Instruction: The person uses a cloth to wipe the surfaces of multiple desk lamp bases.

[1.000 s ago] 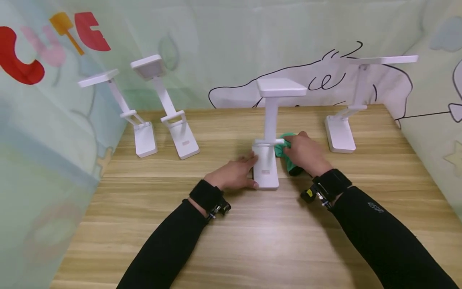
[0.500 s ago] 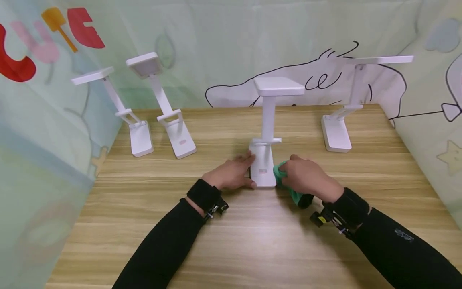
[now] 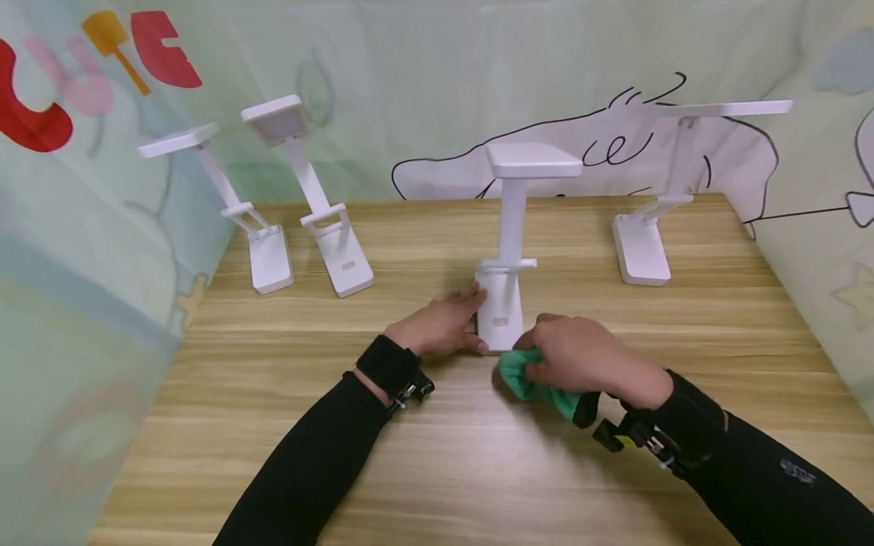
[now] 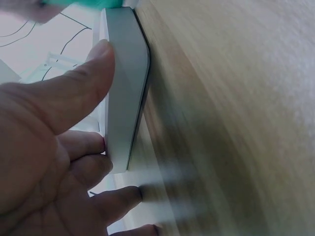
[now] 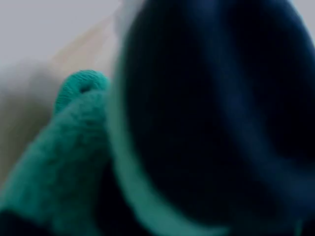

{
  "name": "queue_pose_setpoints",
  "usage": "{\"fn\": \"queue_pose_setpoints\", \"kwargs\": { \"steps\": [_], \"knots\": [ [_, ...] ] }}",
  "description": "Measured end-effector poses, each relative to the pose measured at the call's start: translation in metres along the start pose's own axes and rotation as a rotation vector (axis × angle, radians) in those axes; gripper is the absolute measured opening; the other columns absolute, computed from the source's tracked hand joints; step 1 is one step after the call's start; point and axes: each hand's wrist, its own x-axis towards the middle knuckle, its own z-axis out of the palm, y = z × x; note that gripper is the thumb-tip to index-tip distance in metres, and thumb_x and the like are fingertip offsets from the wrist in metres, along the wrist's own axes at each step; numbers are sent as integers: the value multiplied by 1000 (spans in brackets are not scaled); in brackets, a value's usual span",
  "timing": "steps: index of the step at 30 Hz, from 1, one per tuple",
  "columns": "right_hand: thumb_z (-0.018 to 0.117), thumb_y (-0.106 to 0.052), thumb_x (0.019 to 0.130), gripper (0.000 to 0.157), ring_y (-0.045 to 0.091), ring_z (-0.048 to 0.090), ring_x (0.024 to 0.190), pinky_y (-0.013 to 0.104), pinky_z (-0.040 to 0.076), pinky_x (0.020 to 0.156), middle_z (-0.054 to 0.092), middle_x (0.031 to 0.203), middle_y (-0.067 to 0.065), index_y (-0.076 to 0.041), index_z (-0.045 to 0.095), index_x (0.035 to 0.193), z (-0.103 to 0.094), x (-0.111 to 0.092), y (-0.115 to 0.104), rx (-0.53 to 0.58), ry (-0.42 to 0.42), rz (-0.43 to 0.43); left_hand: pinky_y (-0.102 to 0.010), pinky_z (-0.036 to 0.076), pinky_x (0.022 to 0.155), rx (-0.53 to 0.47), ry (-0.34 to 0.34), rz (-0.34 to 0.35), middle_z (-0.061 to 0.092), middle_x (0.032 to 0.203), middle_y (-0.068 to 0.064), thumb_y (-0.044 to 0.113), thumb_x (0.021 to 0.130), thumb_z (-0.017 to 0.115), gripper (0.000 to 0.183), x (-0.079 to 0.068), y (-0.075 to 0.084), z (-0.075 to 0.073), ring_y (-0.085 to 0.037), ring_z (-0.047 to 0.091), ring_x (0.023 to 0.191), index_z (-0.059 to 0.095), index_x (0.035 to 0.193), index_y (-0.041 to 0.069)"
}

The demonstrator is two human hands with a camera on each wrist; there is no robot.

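Note:
A white desk lamp (image 3: 501,303) stands upright in the middle of the table. My left hand (image 3: 440,326) holds the left side of its base, thumb near the front corner and index finger farther back. In the left wrist view, the thumb (image 4: 83,81) and bent fingers touch the base (image 4: 123,88). My right hand (image 3: 580,353) grips a bunched green cloth (image 3: 522,371) with a dark part at its near end, at the base's front right corner. The cloth (image 5: 69,162) fills much of the right wrist view, blurred, behind a large dark shape; the fingers are hidden there.
Two more white desk lamps (image 3: 269,258) (image 3: 344,258) stand at the back left, and another desk lamp (image 3: 642,250) at the back right. Printed fabric walls (image 3: 437,91) border the wooden table (image 3: 410,470) behind and at both sides.
My right hand has drawn the green cloth toward me along the lamp base's right side, down to its front corner. My left hand has kept its place on the base.

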Motion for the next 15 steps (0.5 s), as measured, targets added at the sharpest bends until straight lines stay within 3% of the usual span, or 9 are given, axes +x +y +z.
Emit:
{"fn": "queue_pose_setpoints", "kwargs": {
  "steps": [4, 7, 11, 15],
  "knots": [
    [65, -26, 87, 33, 17, 50, 64, 31, 39, 45, 57, 88, 9, -18, 69, 118, -1, 13, 8, -35, 246, 57, -52, 22, 115, 16, 8, 13, 9, 163, -9, 45, 90, 64, 90, 2, 0, 1, -37, 17, 143, 15, 155, 10],
    [62, -29, 91, 41, 19, 49, 61, 30, 39, 42, 55, 93, 15, -12, 62, 129, 12, 25, 13, -33, 338, 81, -53, 24, 114, 26, 4, 6, 10, 163, -9, 46, 89, 64, 90, 3, 0, 2, -37, 18, 143, 16, 155, 10],
    [64, -28, 90, 42, 16, 48, 61, 28, 40, 44, 54, 93, 15, -11, 63, 129, 27, 27, 14, -4, 305, -4, -55, 24, 114, 20, 3, 9, 9, 163, -8, 48, 88, 65, 92, 4, 1, 2, -38, 18, 143, 15, 155, 10],
    [68, -24, 85, 37, 13, 46, 65, 26, 42, 51, 54, 88, 6, -16, 69, 122, 24, 15, 19, 28, 172, -130, -54, 23, 114, 23, 13, 15, 8, 163, -9, 48, 88, 65, 93, 2, 1, 2, -37, 18, 143, 14, 155, 9]
  ]
}}
